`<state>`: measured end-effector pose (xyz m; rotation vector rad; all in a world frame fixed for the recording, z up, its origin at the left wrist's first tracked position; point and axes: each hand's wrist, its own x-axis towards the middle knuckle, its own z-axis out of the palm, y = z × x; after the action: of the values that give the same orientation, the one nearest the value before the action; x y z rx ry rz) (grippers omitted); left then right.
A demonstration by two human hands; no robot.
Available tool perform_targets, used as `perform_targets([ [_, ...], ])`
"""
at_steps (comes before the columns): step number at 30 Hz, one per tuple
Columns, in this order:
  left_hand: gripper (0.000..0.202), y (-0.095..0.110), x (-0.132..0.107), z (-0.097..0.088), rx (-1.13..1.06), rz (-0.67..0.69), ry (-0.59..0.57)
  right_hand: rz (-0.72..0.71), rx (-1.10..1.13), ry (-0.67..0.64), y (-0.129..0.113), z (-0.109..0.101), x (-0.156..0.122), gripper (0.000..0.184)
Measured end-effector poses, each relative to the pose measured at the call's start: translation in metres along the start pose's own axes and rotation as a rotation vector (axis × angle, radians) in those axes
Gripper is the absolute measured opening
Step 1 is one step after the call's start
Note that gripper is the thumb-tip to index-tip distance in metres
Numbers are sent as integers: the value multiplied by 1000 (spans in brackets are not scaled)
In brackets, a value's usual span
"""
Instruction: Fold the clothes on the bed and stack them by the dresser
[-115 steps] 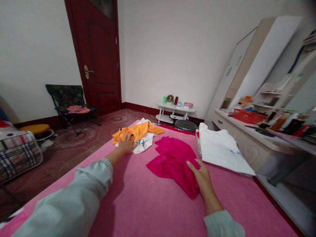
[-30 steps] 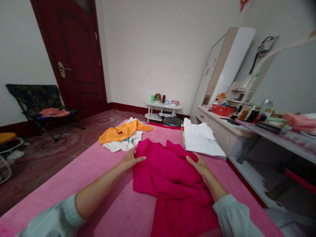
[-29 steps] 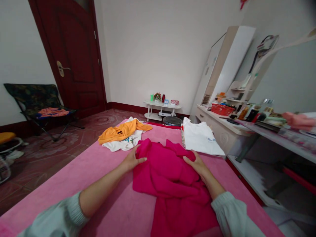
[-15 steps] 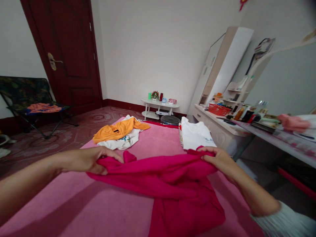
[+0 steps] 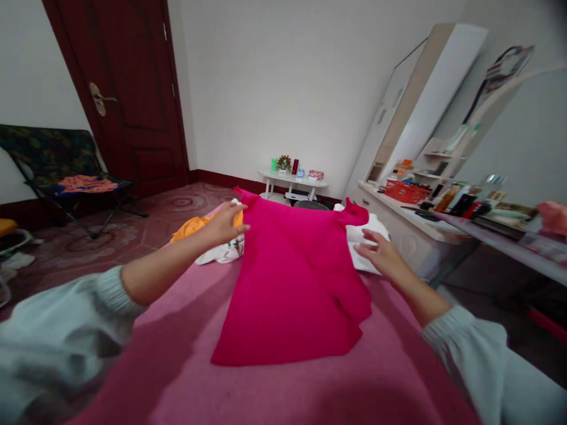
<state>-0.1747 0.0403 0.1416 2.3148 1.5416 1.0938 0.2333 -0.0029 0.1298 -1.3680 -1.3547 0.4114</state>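
Observation:
A magenta garment (image 5: 292, 277) lies spread out on the pink bed cover (image 5: 274, 389), its far edge still lifted. My left hand (image 5: 224, 223) pinches its upper left corner. Beside the garment's right edge my right hand (image 5: 378, 255) hovers with fingers apart, holding nothing. An orange garment (image 5: 190, 227) on a white printed one (image 5: 219, 254) lies just behind my left hand. A folded white shirt (image 5: 376, 227) lies under and behind my right hand, partly hidden by the magenta cloth.
To the right stands a white dresser (image 5: 398, 218) with a red basket (image 5: 405, 190) and bottles. A small white table (image 5: 292, 177) stands against the far wall. A folding chair (image 5: 53, 159) and a dark red door (image 5: 124, 88) are at the left.
The magenta garment was bunched between both hands and has been flung out flat, away from me. My right hand has let go of it; my left hand still holds a corner.

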Motion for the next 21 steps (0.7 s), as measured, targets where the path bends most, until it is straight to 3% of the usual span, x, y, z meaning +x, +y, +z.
perform_targets([
  [3, 57, 5, -73, 27, -23, 115, -367, -91, -245, -275, 39, -14, -61, 45],
  [5, 67, 12, -117, 28, -16, 187, -616, -157, -369, -465, 54, -28, -101, 47],
  [7, 73, 19, -147, 21, 36, 260, -723, -205, -495, -609, 62, -42, -127, 60],
  [9, 72, 26, -162, 17, 94, 322, -710, -238, -612, -657, 68, -51, -137, 72],
  [11, 64, 33, -166, 20, 142, 361, -642, -275, -696, -615, 72, -51, -134, 79],
  [14, 38, 42, -159, 35, 228, 409, -561, -321, -774, -546, 75, -38, -117, 83],
  [16, 27, 45, -148, 40, 272, 442, -553, -309, -823, -552, 69, -27, -107, 76],
  [18, 24, 47, -136, 31, 281, 441, -547, -282, -856, -571, 54, -21, -101, 62],
  [21, 27, 54, -121, -8, 249, 407, -524, -318, -818, -595, 15, -27, -101, 42],
])
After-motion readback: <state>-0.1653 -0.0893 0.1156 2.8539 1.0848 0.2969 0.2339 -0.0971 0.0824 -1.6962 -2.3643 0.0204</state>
